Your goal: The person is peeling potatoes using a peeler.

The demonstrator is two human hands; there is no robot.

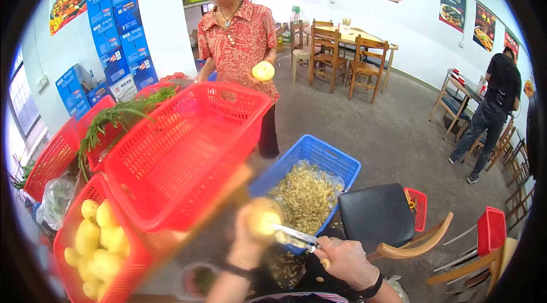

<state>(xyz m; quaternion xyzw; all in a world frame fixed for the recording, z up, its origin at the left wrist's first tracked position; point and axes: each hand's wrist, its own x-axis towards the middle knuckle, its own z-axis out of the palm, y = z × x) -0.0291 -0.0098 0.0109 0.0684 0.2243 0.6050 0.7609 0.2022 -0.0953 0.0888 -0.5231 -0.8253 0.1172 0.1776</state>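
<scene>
My left hand (244,249), blurred, is closed around a potato (264,217) with a pale peeled patch on its near side. A vegetable peeler (296,236) with a metal blade is gripped in my right hand (348,262), which wears a thin clear glove. The blade's tip touches or nearly touches the potato's pale patch. Beneath both hands stands a blue plastic basket (345,162) lined with clear plastic, and a heap of peelings (305,195) lies in it. At lower left, peeled yellow potatoes (88,238) fill a red basket (137,249).
A large red basket (250,98) rests at the left, with leafy greens (119,115) behind it. Across from me, a person (236,46) holds a peeled potato (263,71). A black-seated chair (376,217) stands at my right. Another person (496,92) is by a far table.
</scene>
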